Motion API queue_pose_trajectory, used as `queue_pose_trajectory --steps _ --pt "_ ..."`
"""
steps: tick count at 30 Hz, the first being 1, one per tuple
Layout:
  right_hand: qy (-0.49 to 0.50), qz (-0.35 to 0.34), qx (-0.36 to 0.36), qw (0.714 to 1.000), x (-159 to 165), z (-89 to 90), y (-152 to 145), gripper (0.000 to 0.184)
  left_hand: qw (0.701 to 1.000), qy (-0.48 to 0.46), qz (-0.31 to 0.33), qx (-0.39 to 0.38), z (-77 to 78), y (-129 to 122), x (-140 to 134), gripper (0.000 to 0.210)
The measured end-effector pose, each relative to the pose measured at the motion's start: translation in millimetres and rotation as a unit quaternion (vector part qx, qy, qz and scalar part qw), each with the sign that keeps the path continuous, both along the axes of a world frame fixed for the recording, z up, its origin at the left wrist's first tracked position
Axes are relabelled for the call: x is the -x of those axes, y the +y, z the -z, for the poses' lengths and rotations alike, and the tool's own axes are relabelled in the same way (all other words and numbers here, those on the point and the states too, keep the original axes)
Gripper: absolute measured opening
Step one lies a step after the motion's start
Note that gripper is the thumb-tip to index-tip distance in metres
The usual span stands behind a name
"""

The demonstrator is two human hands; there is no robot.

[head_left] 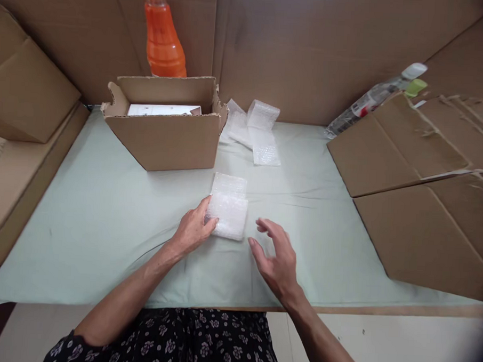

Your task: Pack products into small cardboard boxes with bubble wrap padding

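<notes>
A folded piece of bubble wrap (229, 212) lies on the pale green cloth in front of me, its upper part a single flap reaching away from me. My left hand (194, 225) holds its left edge, with the thumb over the top and the other fingers along the side, partly hidden. To the right of the wrap, apart from it, my right hand (276, 257) hovers with thumb and fingers spread and nothing between them. Whether anything is inside the folded wrap I cannot tell.
Behind the wrap stands an open cardboard box (175, 143) with a white box (162, 110) inside. Loose bubble wrap strips (265, 144) lie beside it. An orange bottle (163, 41) stands behind. Cardboard boxes (416, 210) and a clear bottle (369, 101) are at right; more cardboard (25, 91) at left.
</notes>
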State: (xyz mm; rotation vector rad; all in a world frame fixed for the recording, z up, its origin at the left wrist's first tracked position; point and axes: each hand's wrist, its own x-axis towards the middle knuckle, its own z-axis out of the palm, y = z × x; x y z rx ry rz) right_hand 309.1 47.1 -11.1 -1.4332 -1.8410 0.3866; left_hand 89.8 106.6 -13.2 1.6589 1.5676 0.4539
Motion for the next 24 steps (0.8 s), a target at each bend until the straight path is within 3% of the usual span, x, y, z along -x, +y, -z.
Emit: queue_pose_trajectory --steps 1,3,5,7,11,14,17,20,24 --pt "-0.031 -0.010 -0.049 0.998 1 -3.8 -6 0.039 1.000 0.015 0.006 0.001 0.0 3 -1 0.058" --pt "-0.101 -0.087 -0.078 0.988 6 -6.2 -12 0.039 0.999 0.041 0.023 0.009 0.7 7 -1 0.059" --pt "-0.174 -0.151 -0.047 0.972 14 0.3 -7 0.039 0.997 0.062 0.037 0.009 3.4 9 -1 0.061" --pt "-0.229 -0.159 -0.026 0.960 21 12.7 7 0.037 0.997 0.065 0.026 -0.028 7.8 8 0 0.061" --pt "-0.213 -0.153 -0.034 0.965 23 27.1 32 0.031 0.968 0.014 -0.052 -0.245 11.4 -9 12 0.057" --pt "-0.160 -0.172 0.009 0.972 20 16.4 31 0.029 0.936 0.007 0.030 -0.350 4.3 -33 23 0.062" --pt "-0.085 -0.231 0.096 0.965 17 0.2 20 0.028 0.936 -0.001 0.122 -0.330 -3.9 -56 30 0.065" --pt "-0.044 -0.259 0.154 0.952 17 -9.2 10 0.029 0.960 -0.016 0.109 -0.257 -5.0 -64 33 0.058" --pt "-0.129 -0.136 0.024 0.982 21 -15.4 1 0.027 0.988 -0.009 0.051 -0.143 3.7 -50 30 0.053"
